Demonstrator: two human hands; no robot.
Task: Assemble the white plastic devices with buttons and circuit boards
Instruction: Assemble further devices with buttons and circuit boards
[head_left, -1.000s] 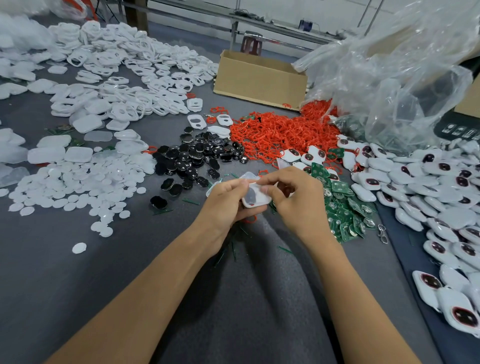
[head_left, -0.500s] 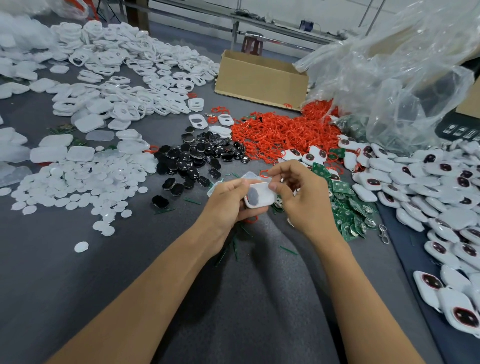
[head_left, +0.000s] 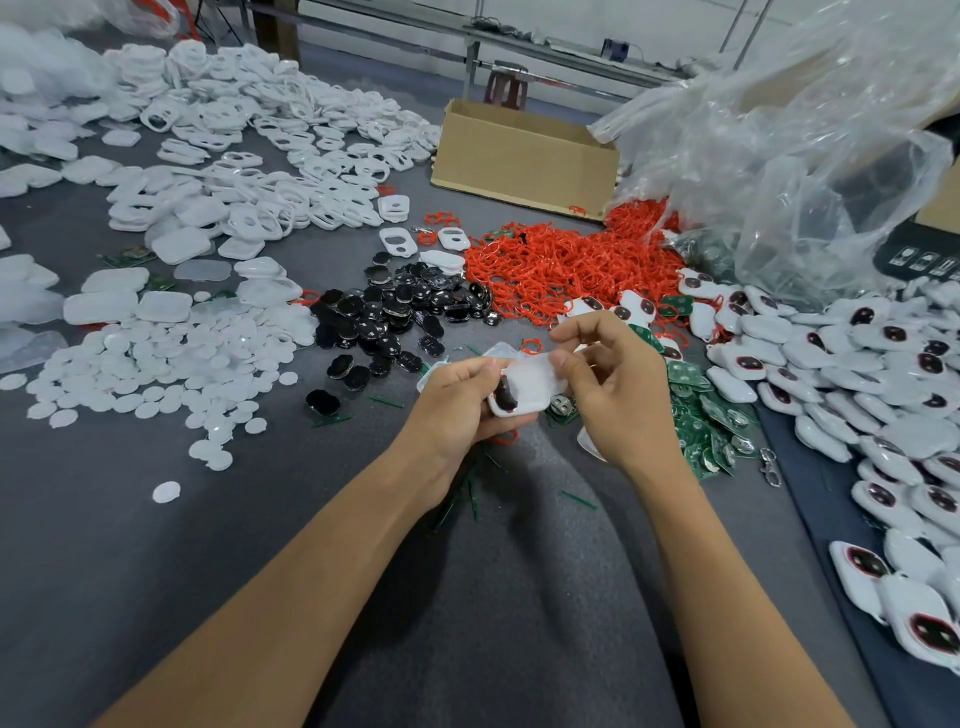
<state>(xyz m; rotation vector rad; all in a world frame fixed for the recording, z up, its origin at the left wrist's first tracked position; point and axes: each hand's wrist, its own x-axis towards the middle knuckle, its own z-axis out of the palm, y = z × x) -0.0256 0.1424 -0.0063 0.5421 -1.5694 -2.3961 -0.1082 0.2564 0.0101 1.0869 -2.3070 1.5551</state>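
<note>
Single wide-angle view from head height, facing forward and down. Close in on device between left hand and right hand, mid-frame; table running away to box beyond.

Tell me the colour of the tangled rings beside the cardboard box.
Red rings, head view.

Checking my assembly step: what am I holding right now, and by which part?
One white plastic device, in both hands: the left hand grips its left end, and the right hand pinches its upper right edge.
</note>
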